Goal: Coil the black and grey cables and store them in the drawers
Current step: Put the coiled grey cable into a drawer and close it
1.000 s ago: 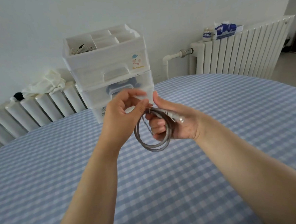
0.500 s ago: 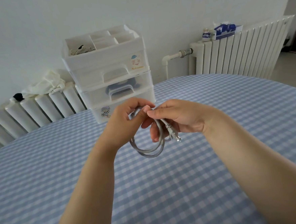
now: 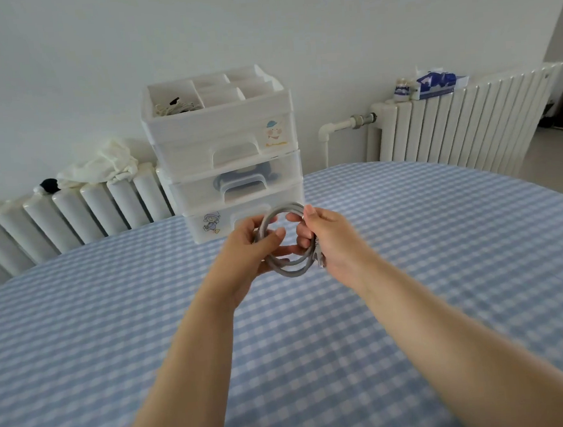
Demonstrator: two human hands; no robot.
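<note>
Centre of frame: the left hand (image 3: 252,248) and the right hand (image 3: 328,240) both grasp the coiled grey cable (image 3: 289,269) before the white drawers (image 3: 230,170).
</note>
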